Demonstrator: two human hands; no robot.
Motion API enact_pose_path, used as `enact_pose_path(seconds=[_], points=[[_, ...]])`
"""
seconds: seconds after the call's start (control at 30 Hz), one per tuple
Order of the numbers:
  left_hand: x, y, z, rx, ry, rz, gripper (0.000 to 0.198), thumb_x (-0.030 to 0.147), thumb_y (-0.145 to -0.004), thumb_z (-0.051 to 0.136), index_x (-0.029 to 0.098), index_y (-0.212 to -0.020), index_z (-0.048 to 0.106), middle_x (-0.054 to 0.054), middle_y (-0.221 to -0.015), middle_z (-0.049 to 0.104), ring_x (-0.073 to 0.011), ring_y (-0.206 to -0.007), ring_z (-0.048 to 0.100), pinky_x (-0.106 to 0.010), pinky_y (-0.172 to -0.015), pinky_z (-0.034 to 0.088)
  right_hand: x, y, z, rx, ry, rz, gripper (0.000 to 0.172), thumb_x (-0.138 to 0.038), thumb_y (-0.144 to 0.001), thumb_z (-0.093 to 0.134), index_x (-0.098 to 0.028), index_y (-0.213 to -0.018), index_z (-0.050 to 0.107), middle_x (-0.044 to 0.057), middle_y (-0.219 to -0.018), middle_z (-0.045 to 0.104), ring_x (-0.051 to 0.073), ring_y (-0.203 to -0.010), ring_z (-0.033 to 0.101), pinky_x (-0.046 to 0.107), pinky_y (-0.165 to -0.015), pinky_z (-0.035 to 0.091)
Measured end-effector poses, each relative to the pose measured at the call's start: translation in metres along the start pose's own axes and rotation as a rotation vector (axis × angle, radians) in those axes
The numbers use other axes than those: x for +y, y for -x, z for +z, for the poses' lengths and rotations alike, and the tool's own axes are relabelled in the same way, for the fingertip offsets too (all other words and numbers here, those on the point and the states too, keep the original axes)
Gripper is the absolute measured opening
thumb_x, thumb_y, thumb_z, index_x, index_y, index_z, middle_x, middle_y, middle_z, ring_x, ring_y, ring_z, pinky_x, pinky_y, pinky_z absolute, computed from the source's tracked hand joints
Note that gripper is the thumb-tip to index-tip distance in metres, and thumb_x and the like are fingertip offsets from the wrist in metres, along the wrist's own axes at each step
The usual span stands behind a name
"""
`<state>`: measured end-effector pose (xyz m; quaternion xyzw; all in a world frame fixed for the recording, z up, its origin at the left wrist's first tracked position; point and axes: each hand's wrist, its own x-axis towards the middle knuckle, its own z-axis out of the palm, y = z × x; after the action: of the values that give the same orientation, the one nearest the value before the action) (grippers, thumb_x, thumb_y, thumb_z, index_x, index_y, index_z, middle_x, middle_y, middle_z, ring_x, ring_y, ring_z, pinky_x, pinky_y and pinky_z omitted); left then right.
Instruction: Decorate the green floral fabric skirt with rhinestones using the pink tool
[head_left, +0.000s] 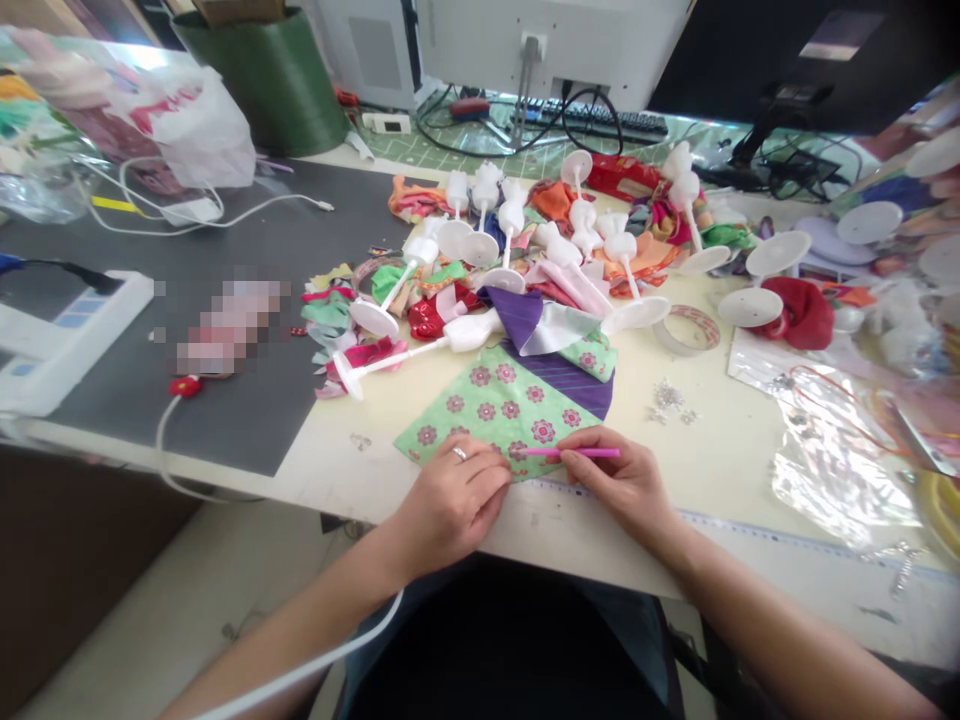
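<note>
A green piece of fabric (486, 398) with pink flowers lies on the table before me, attached to or overlapping purple striped fabric (596, 385). My left hand (457, 495), with a ring on one finger, presses curled fingers on the green fabric's near edge; its fingertips are partly hidden. My right hand (619, 480) grips a thin pink pen-like stick (592, 453) between thumb and fingers. Its pale tip points left, at a flower on the fabric. A white miniature dress form (469, 332) lies just beyond the fabric. Small shiny beads (667, 398) are scattered to the right.
Several white dress forms (511, 225) stand or lean among colourful fabric scraps at the back. A tape roll (686, 330) and clear plastic bags (832, 480) lie to the right. On the left are a power strip (64, 345) and white cables (255, 205). Monitors (555, 50) stand behind.
</note>
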<state>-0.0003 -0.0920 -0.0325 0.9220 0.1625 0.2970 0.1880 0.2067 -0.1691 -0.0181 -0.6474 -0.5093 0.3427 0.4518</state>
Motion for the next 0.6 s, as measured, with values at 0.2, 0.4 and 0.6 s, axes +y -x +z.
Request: enact_pose_path(seconds=[0.2, 0.4, 0.6], points=[[0.0000, -0.0007, -0.0018, 0.005, -0.004, 0.008, 0.013, 0.006, -0.085, 0.053, 0.015, -0.092, 0.060, -0.007, -0.091, 0.069, -0.0204, -0.090, 0.059, -0.039, -0.085, 0.047, 0.0000, 0.0020, -0.0036, 0.034, 0.025, 0.003, 0.020, -0.038, -0.082, 0.063, -0.019, -0.080, 0.066, 0.001, -0.060, 0.063, 0.013, -0.053, 0.055, 0.025, -0.049, 0.044], [-0.0002, 0.0001, -0.0013, 0.005, -0.008, 0.010, 0.014, 0.007, -0.085, 0.052, 0.016, -0.091, 0.060, -0.006, -0.090, 0.070, -0.0197, -0.088, 0.060, -0.039, -0.085, 0.047, 0.0007, 0.0027, -0.0051, 0.047, 0.054, 0.003, 0.020, -0.039, -0.082, 0.063, -0.019, -0.080, 0.067, 0.002, -0.062, 0.063, 0.013, -0.054, 0.056, 0.026, -0.048, 0.044], [-0.0011, -0.0015, -0.0005, 0.007, -0.012, 0.019, 0.012, 0.006, -0.084, 0.053, 0.015, -0.090, 0.060, -0.006, -0.090, 0.070, -0.0193, -0.087, 0.060, -0.039, -0.084, 0.047, -0.0001, 0.0035, -0.0056, 0.048, 0.071, -0.020, 0.018, -0.036, -0.082, 0.063, -0.019, -0.080, 0.066, 0.001, -0.062, 0.064, 0.013, -0.054, 0.056, 0.026, -0.049, 0.044]])
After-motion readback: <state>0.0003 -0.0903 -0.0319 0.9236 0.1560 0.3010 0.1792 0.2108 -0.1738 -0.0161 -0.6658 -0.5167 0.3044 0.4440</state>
